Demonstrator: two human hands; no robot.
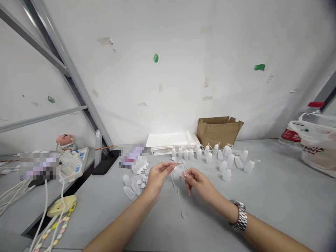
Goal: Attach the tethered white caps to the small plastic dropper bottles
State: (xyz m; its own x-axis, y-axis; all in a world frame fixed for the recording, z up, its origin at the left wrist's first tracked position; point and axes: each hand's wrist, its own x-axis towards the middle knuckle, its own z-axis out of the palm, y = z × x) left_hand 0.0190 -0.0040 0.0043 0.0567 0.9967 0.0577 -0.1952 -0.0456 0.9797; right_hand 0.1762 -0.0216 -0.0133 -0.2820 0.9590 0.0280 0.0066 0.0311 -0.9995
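Note:
Between my hands is a small translucent plastic bottle [179, 171], partly covered by fingers. My left hand [159, 175] pinches its upper left end, where a white cap seems to sit. The bottle's other end is pinched by my right hand [195, 181], which wears a metal watch at the wrist. Thin white strap pieces [179, 201] with a ring end lie on the table below. Beside my left hand are loose bottle bodies [129, 192] and small white caps [141, 171]. Several capped bottles [230, 160] with looped straps stand or lie to the right.
A cardboard box [219, 133] and a stack of white sheets or trays [172, 141] stand against the wall. Far right are a plastic bag [319, 150] and a large red-capped bottle [290, 134]. Cables, a power strip [78, 164] and a yellow case [62, 205] lie left.

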